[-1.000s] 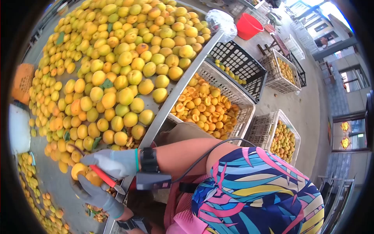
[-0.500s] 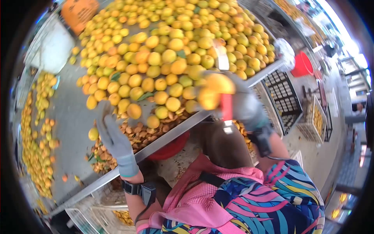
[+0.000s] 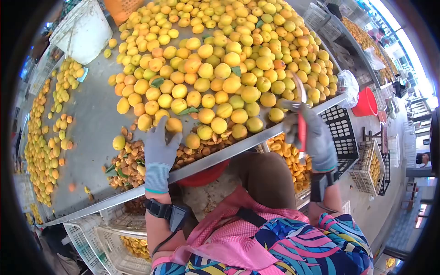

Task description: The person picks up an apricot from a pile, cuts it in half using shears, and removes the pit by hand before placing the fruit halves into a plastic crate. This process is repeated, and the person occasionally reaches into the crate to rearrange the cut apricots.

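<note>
My left hand [image 3: 161, 149], in a grey glove, has its fingers spread at the near edge of the apricot pile [image 3: 220, 71], its fingertips close to an apricot [image 3: 174, 125]. Under and beside it lie brown pits [image 3: 133, 158] with a few leaves. My gloved right hand [image 3: 314, 135] is wrapped round a red-handled cutter [image 3: 302, 130] with a curved metal blade pointing up over the fruit, above the table's metal rim [image 3: 270, 133].
Below the rim on the right, a crate holds opened apricots [image 3: 295, 172]. Beside it stand a black crate [image 3: 340, 128] and a red bucket [image 3: 365, 103]. White crates [image 3: 117, 250] are below left. A white bucket [image 3: 87, 34] sits on the table.
The orange apricot pieces at my right hand are gone from it, and opened fruit shows in the crate below. My left hand has moved right and spread its fingers. The view has shifted.
</note>
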Action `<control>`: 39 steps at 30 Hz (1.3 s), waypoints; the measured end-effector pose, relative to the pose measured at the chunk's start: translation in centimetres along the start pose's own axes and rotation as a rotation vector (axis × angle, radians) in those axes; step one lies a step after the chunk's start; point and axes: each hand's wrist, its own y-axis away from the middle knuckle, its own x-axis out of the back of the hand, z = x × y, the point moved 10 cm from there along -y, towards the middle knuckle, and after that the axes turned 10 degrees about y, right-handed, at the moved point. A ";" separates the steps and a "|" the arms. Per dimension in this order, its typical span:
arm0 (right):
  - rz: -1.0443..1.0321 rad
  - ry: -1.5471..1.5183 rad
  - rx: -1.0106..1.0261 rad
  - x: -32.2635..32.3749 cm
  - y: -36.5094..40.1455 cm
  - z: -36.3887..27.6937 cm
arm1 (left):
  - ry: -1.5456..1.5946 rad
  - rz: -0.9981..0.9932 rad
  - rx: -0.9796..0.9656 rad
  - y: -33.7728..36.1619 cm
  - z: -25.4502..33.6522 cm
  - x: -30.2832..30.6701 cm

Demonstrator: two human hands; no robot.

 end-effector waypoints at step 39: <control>-0.426 0.155 0.486 -21.4 -2.2 -3.8 | 1.660 -0.095 0.212 0.9 2.2 -2.1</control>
